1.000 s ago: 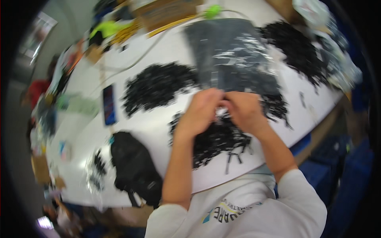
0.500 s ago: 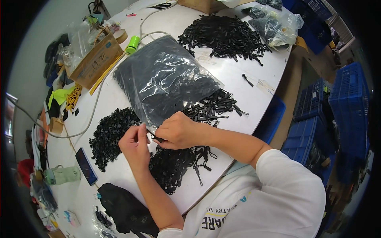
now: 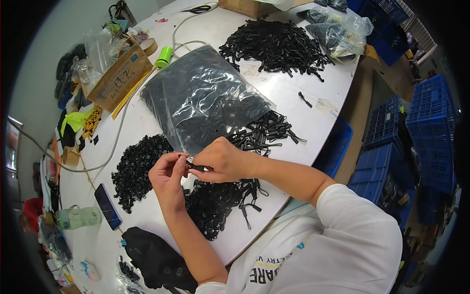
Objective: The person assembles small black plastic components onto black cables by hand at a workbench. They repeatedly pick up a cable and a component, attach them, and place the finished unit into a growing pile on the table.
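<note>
Fingertips of the left hand (image 3: pixel 168 179) have closed toward the right hand (image 3: pixel 220 160), beside the plastic bag (image 3: pixel 193 93); both, narrowed, pinch small black parts (image 3: pixel 196 167).

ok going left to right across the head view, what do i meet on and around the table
Green bottle, phone, left hand, right hand, single loose black cord pull, tall blue crate stack.
</note>
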### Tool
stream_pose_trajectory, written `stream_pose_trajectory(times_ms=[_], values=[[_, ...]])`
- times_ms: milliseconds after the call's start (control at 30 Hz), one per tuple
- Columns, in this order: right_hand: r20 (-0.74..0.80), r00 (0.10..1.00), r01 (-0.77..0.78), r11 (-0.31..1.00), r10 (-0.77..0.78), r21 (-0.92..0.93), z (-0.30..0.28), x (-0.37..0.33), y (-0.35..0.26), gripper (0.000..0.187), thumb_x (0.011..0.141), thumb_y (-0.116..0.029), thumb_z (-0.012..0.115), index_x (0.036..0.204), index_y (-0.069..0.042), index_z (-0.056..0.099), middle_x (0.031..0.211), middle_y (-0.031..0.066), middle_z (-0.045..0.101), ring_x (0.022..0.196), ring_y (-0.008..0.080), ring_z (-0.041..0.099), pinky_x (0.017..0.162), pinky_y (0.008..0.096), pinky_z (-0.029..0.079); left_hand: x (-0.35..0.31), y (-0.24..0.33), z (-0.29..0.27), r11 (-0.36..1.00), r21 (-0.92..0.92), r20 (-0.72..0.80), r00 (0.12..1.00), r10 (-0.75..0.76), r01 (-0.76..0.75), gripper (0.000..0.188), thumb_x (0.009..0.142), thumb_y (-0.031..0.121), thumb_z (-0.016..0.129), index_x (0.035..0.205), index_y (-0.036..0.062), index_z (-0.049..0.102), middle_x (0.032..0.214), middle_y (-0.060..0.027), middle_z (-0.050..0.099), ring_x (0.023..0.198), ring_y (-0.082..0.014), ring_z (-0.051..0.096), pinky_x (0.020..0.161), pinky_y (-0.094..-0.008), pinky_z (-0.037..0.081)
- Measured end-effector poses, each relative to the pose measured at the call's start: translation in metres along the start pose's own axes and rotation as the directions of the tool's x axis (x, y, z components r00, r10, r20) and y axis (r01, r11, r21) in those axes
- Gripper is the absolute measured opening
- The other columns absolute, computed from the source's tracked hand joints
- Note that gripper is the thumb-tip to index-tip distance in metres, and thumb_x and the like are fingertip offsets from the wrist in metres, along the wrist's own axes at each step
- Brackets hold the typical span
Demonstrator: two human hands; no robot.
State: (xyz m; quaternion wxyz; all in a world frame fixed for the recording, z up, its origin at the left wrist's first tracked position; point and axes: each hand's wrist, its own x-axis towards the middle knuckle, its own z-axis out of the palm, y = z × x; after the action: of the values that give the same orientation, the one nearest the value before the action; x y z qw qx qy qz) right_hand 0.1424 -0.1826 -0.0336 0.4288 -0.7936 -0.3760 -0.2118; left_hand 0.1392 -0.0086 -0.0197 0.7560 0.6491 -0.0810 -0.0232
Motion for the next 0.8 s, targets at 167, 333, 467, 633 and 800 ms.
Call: stream_pose_trajectory(times_ms=[167,333,467,633,800], values=[[-0.066,0.992,-0.106,0.994,0.105,-0.012,0.003,-0.002,0.001,0.02,0.08,-0.017,0.067,0.068,-0.006,0.055,0.05,0.0057,0.049,0.044,0.0255,0.052,0.043,0.0349,0.038,-0.001,0.007,0.006,0.924,0.368,0.04,0.995,0.092,-0.1,0.008,0.085,0.0,0.062,0.091,-0.0034,0.066,0.078,-0.0066,0.064,0.067,-0.0117,0.061,0.059,-0.0267,0.048],[0.126,0.967,-0.201,0.968,0.22,-0.148,0.002,-0.005,0.0,0.017,0.084,-0.02,0.062,0.077,-0.005,0.057,0.053,0.009,0.053,0.051,0.0311,0.056,0.051,0.0401,0.043,-0.002,0.012,-0.002,0.623,0.689,0.27,0.929,0.253,-0.37,0.016,0.077,-0.01,0.061,0.092,-0.0046,0.064,0.077,-0.0145,0.066,0.068,-0.0222,0.067,0.063,-0.0295,0.051],[0.252,0.924,-0.233,0.945,0.289,-0.229,0.001,-0.001,-0.001,0.015,0.084,-0.02,0.062,0.082,-0.005,0.058,0.058,0.0109,0.057,0.056,0.0328,0.059,0.054,0.0427,0.045,-0.003,0.012,0.001,0.576,0.717,0.282,0.919,0.277,-0.393,0.02,0.076,-0.012,0.06,0.094,-0.0042,0.065,0.08,-0.0147,0.067,0.072,-0.0227,0.069,0.067,-0.0287,0.052],[0.215,0.93,-0.229,0.929,0.296,-0.291,0.006,-0.003,0.002,0.012,0.079,-0.015,0.064,0.083,-0.005,0.059,0.062,0.0117,0.059,0.058,0.0323,0.061,0.053,0.0428,0.046,-0.004,0.016,0.004,0.605,0.724,0.27,0.943,0.193,-0.331,0.025,0.076,-0.006,0.063,0.1,-0.0014,0.066,0.086,-0.0159,0.07,0.08,-0.0251,0.07,0.07,-0.0288,0.052],[0.164,0.951,-0.212,0.941,0.261,-0.265,0.006,0.001,-0.004,0.01,0.076,-0.01,0.065,0.08,-0.004,0.058,0.061,0.0122,0.058,0.057,0.0319,0.06,0.05,0.0406,0.045,-0.005,0.011,-0.004,0.676,0.649,0.246,0.937,0.247,-0.348,0.025,0.076,0.001,0.066,0.101,-0.002,0.064,0.089,-0.0187,0.067,0.08,-0.0336,0.066,0.07,-0.0358,0.052]])
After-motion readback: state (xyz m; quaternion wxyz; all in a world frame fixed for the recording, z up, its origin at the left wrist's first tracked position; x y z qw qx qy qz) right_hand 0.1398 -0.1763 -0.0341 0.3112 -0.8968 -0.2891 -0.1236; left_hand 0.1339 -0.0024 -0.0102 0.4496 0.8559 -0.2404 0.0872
